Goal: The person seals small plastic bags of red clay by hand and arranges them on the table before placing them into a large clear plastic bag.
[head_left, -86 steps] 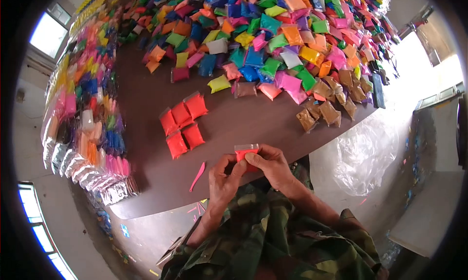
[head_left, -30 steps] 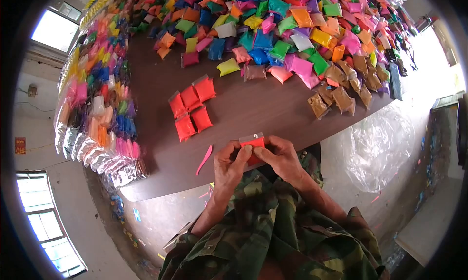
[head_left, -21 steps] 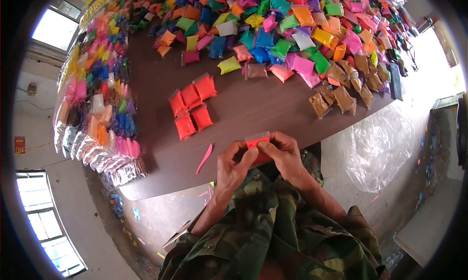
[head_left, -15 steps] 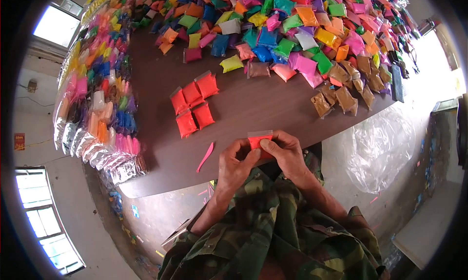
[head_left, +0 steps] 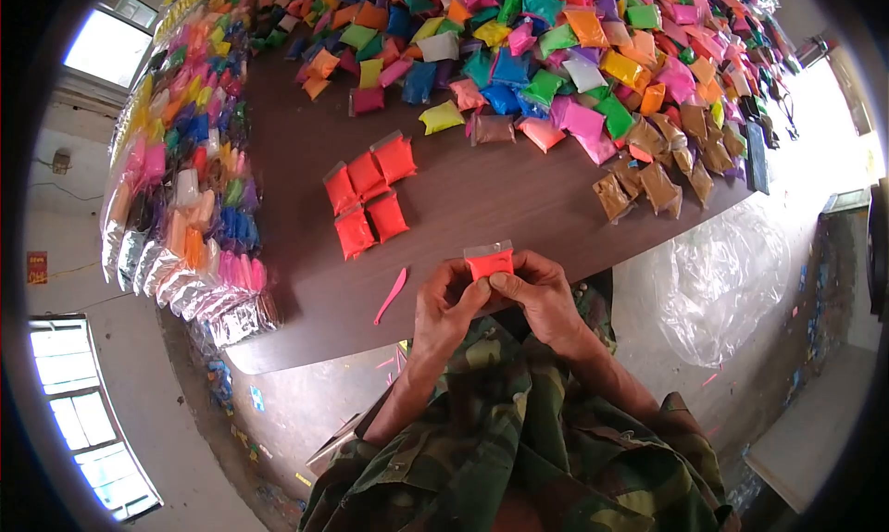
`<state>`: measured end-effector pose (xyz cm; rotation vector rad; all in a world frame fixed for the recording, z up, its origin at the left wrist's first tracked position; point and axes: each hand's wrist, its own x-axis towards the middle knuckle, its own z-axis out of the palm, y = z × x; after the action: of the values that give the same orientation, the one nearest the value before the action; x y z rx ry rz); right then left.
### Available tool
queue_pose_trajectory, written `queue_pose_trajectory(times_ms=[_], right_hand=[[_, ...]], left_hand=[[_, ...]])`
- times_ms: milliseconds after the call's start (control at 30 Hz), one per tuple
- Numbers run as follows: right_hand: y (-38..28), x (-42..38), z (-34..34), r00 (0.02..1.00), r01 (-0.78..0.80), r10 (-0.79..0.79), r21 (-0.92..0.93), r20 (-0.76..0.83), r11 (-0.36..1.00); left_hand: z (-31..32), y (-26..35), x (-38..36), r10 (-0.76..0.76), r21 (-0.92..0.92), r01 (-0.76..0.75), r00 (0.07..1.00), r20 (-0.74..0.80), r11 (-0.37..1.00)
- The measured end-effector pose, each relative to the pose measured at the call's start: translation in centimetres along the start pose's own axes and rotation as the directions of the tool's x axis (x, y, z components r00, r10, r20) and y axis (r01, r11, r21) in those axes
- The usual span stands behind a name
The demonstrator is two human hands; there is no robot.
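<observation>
Between my two hands, near the table's front edge, is a small clear bag filled with something bright red (head_left: 489, 260). My left hand (head_left: 446, 302) pinches its lower left side, thumb in front. My right hand (head_left: 537, 296) grips the lower right part, thumb pressed on the red filling. The bag's clear top strip points away from me; its lower end is hidden by my fingers. Several like red bags (head_left: 367, 173) lie grouped on the brown table (head_left: 482, 199), beyond my left hand. A pink plastic knife-like tool (head_left: 391, 296) lies left of that hand.
A big heap of multicoloured bags (head_left: 556, 60) covers the table's far side. Several brown bags (head_left: 661, 187) lie at the right. Long clear packs of coloured bags (head_left: 190, 208) are stacked along the left edge. A clear plastic sheet (head_left: 722, 282) hangs or lies off the right front.
My right thumb has slid down the red bag, so more of its front shows. Both hands have shifted slightly; the bags on the table have stayed put.
</observation>
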<state>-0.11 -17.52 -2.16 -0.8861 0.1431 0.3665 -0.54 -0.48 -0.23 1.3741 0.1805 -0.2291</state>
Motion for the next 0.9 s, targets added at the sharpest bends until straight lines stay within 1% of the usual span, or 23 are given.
queue_pose_trajectory(times_ms=[133,200,233,300,333,400,433,500,533,600,733,833,900], right_hand=[[-0.4,0.0,0.1,0.998,-0.057,0.057,0.026,-0.024,0.998],[-0.3,-0.1,0.3,0.998,-0.049,0.047,-0.053,-0.030,0.997],[-0.3,-0.1,0.3,0.999,-0.044,0.041,-0.094,-0.034,0.995],[0.0,0.0,0.0,0.998,-0.048,0.044,-0.088,-0.048,0.995],[0.1,0.1,0.0,0.998,-0.050,0.046,-0.085,-0.054,0.995],[0.0,0.1,0.3,0.998,-0.034,0.034,0.002,-0.046,0.999],[-0.1,0.1,0.4,0.999,-0.026,0.028,0.046,-0.044,0.999],[0.5,0.4,-0.2,0.995,0.002,0.000,0.014,-0.099,1.000],[0.7,0.5,-0.4,0.992,0.014,-0.015,-0.003,-0.125,1.000],[-0.2,0.1,0.1,0.995,0.008,-0.009,-0.017,-0.096,1.000],[-0.3,-0.1,0.6,0.995,0.020,-0.030,-0.100,-0.095,0.995],[-0.7,-0.3,0.8,0.998,0.026,-0.035,-0.188,-0.046,0.982],[-0.3,-0.2,0.4,0.999,0.028,-0.033,-0.121,-0.034,0.992]], left_hand=[[0.0,0.4,-0.2,0.050,0.166,-0.051,0.999,0.011,0.985],[-0.2,0.2,-0.2,0.086,0.277,-0.087,0.996,0.018,0.957],[-0.2,0.2,-0.2,0.091,0.295,-0.090,0.996,0.012,0.951],[0.2,0.7,-0.3,0.102,0.331,-0.097,0.995,0.003,0.939],[0.3,0.9,-0.3,0.084,0.331,-0.083,0.996,0.010,0.940],[0.5,1.3,-0.4,0.050,0.332,-0.055,0.998,0.024,0.942],[0.8,1.4,-0.5,0.043,0.272,-0.046,0.999,0.016,0.961],[1.5,1.4,-0.7,0.025,0.150,-0.025,1.000,0.001,0.988],[1.5,1.3,-0.7,-0.003,0.134,0.002,1.000,0.006,0.991],[1.4,1.1,-0.7,-0.058,0.103,0.057,0.998,0.013,0.993],[0.7,0.3,-0.5,-0.036,0.144,0.038,0.999,-0.019,0.989],[0.3,0.7,-0.5,-0.046,0.167,0.051,0.999,-0.029,0.985],[0.0,0.7,-0.4,-0.043,0.210,0.043,0.999,-0.008,0.977]])
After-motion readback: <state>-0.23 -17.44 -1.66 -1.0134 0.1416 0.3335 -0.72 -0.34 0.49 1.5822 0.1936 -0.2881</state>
